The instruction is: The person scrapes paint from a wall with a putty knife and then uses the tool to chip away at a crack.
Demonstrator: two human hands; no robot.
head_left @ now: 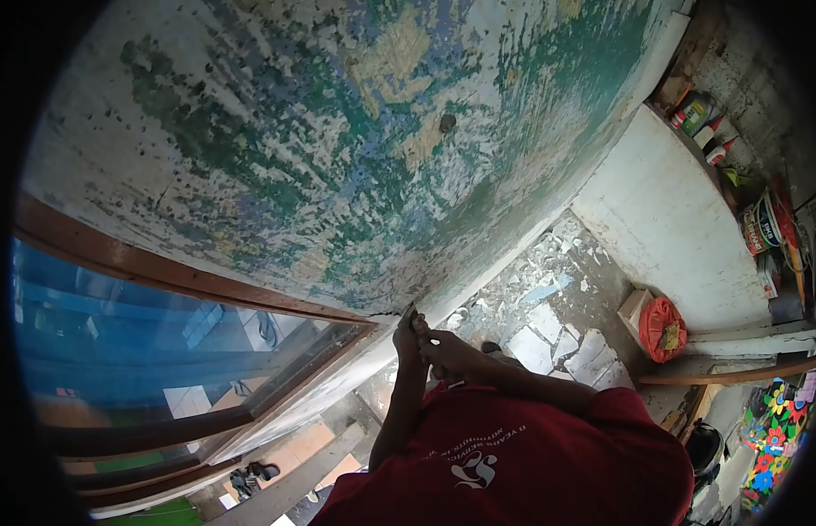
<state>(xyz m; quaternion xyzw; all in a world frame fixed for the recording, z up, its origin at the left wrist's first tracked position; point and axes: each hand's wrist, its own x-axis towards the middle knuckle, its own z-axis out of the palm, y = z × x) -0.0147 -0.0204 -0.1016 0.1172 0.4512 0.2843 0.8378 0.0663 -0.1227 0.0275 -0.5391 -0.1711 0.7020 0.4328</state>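
A flat blade, seemingly that of a scraper point(409, 312), touches the lower edge of the wall point(355, 158), near the corner of the window frame. My left hand point(406, 340) is closed round its handle. Close against it, my right hand point(438, 348) is closed too, its fingers over the same handle. The handle is mostly hidden by my fingers. Patches of green, blue and cream paint show on the wall among bare, scratched white areas, with a dark round hole point(447, 124) in it.
Paint flakes point(504, 289) and broken white tiles point(548, 337) litter the floor. A wood-framed window point(163, 351) is at left. Glue bottles point(708, 131) and a labelled tub point(760, 226) stand on a ledge at right, above a red plastic bag point(662, 330).
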